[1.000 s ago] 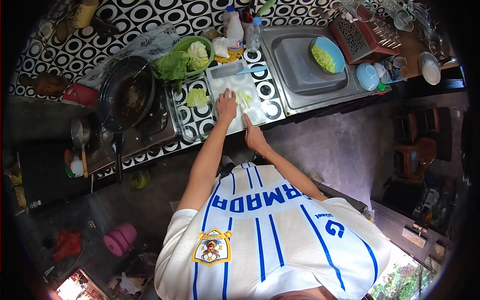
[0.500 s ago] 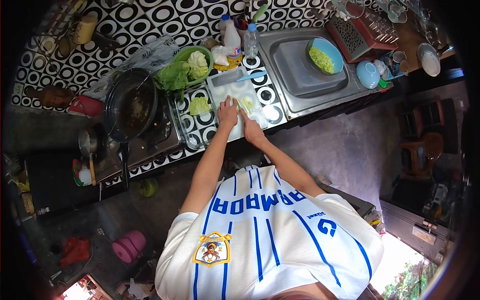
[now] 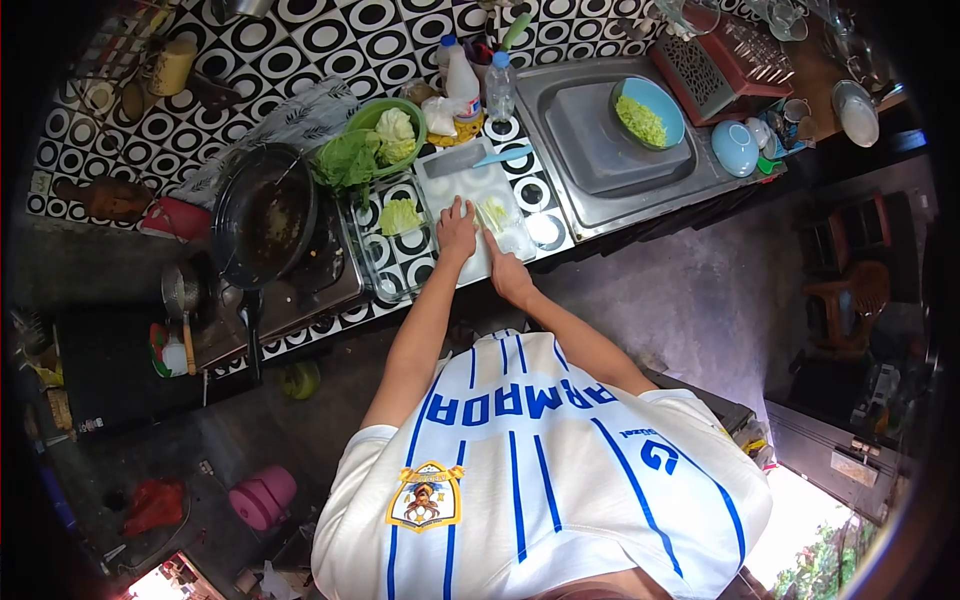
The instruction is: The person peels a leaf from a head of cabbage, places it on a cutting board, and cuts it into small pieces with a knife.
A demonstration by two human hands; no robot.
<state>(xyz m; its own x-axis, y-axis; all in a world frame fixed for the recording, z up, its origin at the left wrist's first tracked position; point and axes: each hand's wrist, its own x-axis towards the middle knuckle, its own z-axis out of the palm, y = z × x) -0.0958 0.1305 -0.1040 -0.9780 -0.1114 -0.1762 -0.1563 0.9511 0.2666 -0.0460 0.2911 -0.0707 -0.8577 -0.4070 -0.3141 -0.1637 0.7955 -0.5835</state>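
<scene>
On the white cutting board point(image 3: 470, 178), my left hand point(image 3: 457, 232) presses its fingers down at the left edge of some pale green cut cabbage point(image 3: 493, 212). My right hand point(image 3: 508, 272) is closed at the board's near side, index finger stretched forward beside the cabbage. What it grips is too small and covered to make out. A light-blue handled utensil point(image 3: 503, 155) lies across the far end of the board. Left of the board, a cabbage piece point(image 3: 400, 217) rests in a clear glass tray point(image 3: 392, 292).
A green basin point(image 3: 418, 122) of leafy vegetables and bottles point(image 3: 462, 80) stand behind. At left a wok point(image 3: 265, 225) sits on the stove. At right, a blue bowl point(image 3: 672, 108) of shredded cabbage is at the sink point(image 3: 550, 95); a dish rack point(image 3: 705, 70) lies beyond.
The view has shifted slightly. Both hands stay in nearly the same place on the board, and the things around them have not moved.
</scene>
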